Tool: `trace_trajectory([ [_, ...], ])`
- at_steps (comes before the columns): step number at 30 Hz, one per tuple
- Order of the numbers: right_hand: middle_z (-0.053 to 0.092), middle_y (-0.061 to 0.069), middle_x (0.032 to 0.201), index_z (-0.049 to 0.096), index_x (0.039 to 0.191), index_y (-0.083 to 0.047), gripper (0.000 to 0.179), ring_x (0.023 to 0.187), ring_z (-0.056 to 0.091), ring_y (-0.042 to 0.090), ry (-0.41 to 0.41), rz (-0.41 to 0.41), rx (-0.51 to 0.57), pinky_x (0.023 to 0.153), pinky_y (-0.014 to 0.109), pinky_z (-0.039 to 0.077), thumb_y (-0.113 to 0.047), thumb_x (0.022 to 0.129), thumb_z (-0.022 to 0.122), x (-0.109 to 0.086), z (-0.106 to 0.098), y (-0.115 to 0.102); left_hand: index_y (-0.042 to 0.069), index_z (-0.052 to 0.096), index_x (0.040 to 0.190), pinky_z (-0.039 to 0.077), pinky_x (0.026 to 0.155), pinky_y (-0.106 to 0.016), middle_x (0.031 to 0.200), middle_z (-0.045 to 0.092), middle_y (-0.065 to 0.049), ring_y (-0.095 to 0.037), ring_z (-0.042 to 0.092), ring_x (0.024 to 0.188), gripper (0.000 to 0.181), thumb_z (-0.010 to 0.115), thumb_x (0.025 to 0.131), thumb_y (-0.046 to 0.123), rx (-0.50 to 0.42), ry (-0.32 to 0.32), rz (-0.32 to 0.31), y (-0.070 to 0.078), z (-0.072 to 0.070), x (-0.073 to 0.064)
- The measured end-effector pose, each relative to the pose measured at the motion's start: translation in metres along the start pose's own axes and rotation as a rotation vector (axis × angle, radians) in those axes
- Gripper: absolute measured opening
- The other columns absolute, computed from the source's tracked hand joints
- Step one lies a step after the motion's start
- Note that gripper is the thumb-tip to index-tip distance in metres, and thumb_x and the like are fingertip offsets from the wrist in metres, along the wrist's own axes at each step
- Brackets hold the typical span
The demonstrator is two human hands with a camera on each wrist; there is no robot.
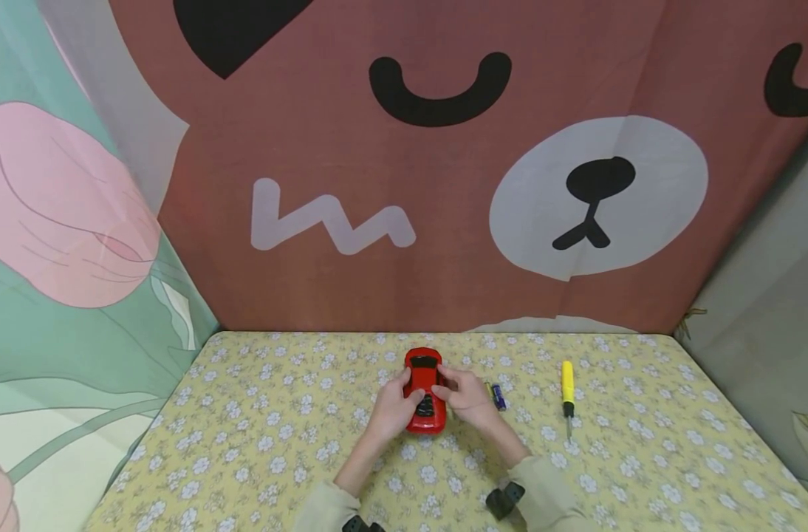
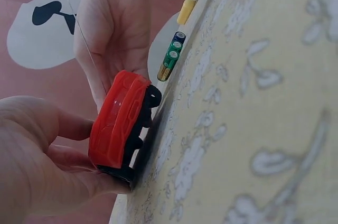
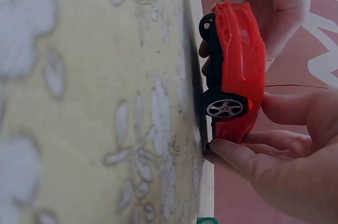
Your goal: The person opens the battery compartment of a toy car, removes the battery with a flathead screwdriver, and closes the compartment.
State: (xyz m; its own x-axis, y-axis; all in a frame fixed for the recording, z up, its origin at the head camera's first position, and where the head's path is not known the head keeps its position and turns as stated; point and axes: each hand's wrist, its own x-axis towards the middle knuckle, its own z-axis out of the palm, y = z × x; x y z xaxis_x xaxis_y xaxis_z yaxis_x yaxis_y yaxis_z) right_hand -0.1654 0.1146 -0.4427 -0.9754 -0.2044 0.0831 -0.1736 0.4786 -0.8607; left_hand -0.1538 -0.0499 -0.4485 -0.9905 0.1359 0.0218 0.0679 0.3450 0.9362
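A red toy car (image 1: 425,378) with dark windows is held just over the tabletop, its rear end facing the person. My left hand (image 1: 392,406) grips its left side, thumb on the roof area and fingers curled under the edge. On the other side my right hand (image 1: 469,400) holds it the same way. In the right wrist view a silver-spoked wheel (image 3: 226,108) shows above the right fingertips (image 3: 224,150). The left wrist view has the car's red body (image 2: 119,121) tilted between both hands, its black underside close over the cloth.
Several small batteries (image 1: 498,397) lie just right of the right hand, green and dark blue ones among them. Farther right lies a screwdriver (image 1: 568,391) with a yellow handle, tip toward the person. A floral cloth (image 1: 244,443) covers the table; a printed curtain (image 1: 351,295) hangs behind.
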Motion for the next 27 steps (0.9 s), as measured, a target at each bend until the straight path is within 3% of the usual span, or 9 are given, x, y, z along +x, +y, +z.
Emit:
trace_trajectory([
  [9,0.052,0.038,0.14,0.043,0.143,0.022,0.054,0.123,0.06,0.047,-0.106,-0.031,0.029,0.099,0.052,0.051,0.0,0.098,0.065,0.0,-0.001,0.0,-0.019,0.038,0.149,0.035,0.114,-0.057,0.154,0.039,-0.035,-0.045,0.037,0.144,0.057,0.06,0.101,0.002,0.023,-0.009,-0.01,-0.003,0.0,0.0],
  [18,0.047,0.038,0.146,0.041,0.145,0.021,0.056,0.129,0.054,0.049,-0.14,-0.029,0.013,0.103,0.054,0.048,-0.002,0.1,0.063,0.004,0.001,0.002,-0.018,0.037,0.15,0.032,0.115,-0.058,0.156,0.038,-0.034,-0.045,0.035,0.146,0.057,0.06,0.101,0.001,0.029,-0.007,-0.024,-0.003,-0.003,0.0],
  [22,0.046,0.035,0.149,0.042,0.148,0.016,0.055,0.131,0.053,0.047,-0.166,0.018,0.061,0.104,0.054,0.048,-0.007,0.102,0.062,0.005,-0.004,0.004,-0.017,0.037,0.151,0.032,0.115,-0.058,0.156,0.038,-0.033,-0.046,0.035,0.146,0.058,0.06,0.101,0.002,0.035,-0.005,-0.035,-0.002,-0.003,0.0],
  [27,0.044,0.033,0.152,0.04,0.151,0.014,0.055,0.134,0.051,0.047,-0.191,0.117,0.169,0.106,0.053,0.047,-0.016,0.107,0.056,0.006,-0.03,0.01,-0.016,0.037,0.151,0.029,0.117,-0.057,0.157,0.036,-0.033,-0.046,0.033,0.147,0.058,0.059,0.101,0.004,0.077,-0.007,-0.041,-0.001,0.0,0.001],
])
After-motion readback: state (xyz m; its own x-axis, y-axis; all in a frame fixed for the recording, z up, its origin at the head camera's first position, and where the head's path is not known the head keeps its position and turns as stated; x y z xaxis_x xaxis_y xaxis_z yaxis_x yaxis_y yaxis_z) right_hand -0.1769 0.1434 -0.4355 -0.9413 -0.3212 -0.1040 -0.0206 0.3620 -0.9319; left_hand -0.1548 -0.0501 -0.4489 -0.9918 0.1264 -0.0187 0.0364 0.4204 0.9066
